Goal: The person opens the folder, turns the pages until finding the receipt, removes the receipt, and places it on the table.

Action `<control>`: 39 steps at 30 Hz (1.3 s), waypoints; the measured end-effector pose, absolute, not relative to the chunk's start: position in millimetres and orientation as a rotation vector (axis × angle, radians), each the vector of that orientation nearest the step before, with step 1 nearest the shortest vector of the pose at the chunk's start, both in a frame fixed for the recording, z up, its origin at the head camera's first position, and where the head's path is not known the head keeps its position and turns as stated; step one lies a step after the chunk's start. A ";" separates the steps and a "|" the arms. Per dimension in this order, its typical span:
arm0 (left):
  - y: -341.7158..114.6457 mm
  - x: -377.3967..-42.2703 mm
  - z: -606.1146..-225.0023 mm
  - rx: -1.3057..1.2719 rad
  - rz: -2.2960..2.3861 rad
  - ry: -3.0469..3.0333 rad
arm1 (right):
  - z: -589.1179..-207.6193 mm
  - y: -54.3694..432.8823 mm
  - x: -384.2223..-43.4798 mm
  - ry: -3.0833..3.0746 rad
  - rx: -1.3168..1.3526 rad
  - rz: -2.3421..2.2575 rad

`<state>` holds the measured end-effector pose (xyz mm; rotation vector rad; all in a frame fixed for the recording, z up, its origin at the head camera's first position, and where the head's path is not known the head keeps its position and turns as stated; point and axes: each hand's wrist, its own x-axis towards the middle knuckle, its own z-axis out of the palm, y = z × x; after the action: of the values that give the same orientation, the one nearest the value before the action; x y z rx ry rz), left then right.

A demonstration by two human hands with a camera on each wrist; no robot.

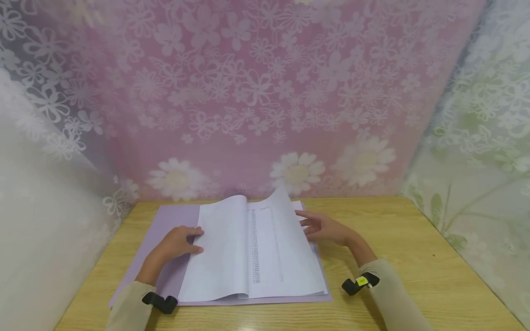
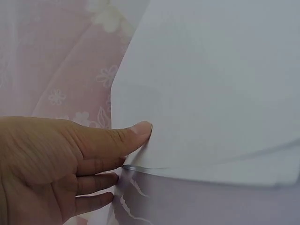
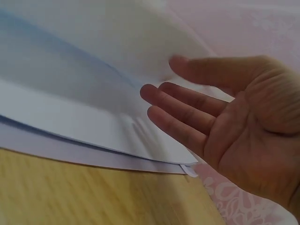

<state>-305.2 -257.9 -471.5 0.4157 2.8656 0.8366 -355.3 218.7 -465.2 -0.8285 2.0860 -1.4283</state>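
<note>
A stack of white paper sheets lies spread on a lilac folder (image 1: 171, 218). My left hand (image 1: 175, 241) holds the left edge of the turned-over pages (image 1: 219, 248), thumb on top and the other fingertips behind the edge in the left wrist view. To the right is a page with printed columns (image 1: 265, 248), whose outer side rises and curls inward. At this raised sheet (image 1: 287, 230) is my right hand (image 1: 325, 228), its fingers fairly straight beneath it. In the right wrist view the thumb is by the sheet, apart from the fingers, over more white pages (image 3: 70, 110).
The folder lies on a wooden table (image 1: 381, 230) with wood grain. Flowered pink cloth (image 1: 265, 105) stands behind the table, and pale flowered cloth (image 1: 488, 184) flanks its right side. Each forearm wears a black wrist mount (image 1: 159, 302) over a beige sleeve.
</note>
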 end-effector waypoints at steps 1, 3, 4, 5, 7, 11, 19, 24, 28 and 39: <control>-257.5 -305.6 -471.3 0.416 0.832 2.869 | -465.6 217.1 -353.2 2.056 -0.844 -1.425; -256.6 -306.2 -470.7 0.409 0.833 2.869 | -465.5 212.9 -348.9 2.023 -0.869 -1.400; -256.2 -306.1 -470.5 0.409 0.831 2.871 | -465.4 210.6 -347.1 2.010 -0.886 -1.390; -255.8 -305.9 -470.0 0.421 0.820 2.874 | -465.5 208.4 -345.4 2.010 -0.905 -1.375; -254.9 -305.9 -469.4 0.428 0.828 2.878 | -464.5 203.7 -342.1 2.024 -0.942 -1.346; -250.0 -306.6 -467.2 0.460 0.884 2.909 | -462.3 195.4 -337.2 2.055 -1.009 -1.308; -219.9 -301.3 -451.8 0.533 1.381 2.692 | -454.5 175.9 -332.5 2.107 -1.121 -1.227; -194.1 -291.4 -444.7 0.479 1.652 2.395 | -448.1 160.7 -329.5 2.141 -1.139 -1.159; -178.2 -287.2 -446.7 0.425 1.726 2.249 | -445.5 150.0 -326.4 2.163 -1.152 -1.110; -164.0 -279.0 -443.9 0.344 1.826 2.228 | -443.3 128.3 -315.7 2.216 -1.154 -1.005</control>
<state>-279.0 -164.0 -443.9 0.3444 2.2282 1.8259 -315.7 128.3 -443.3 -1.1538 2.2158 -1.0051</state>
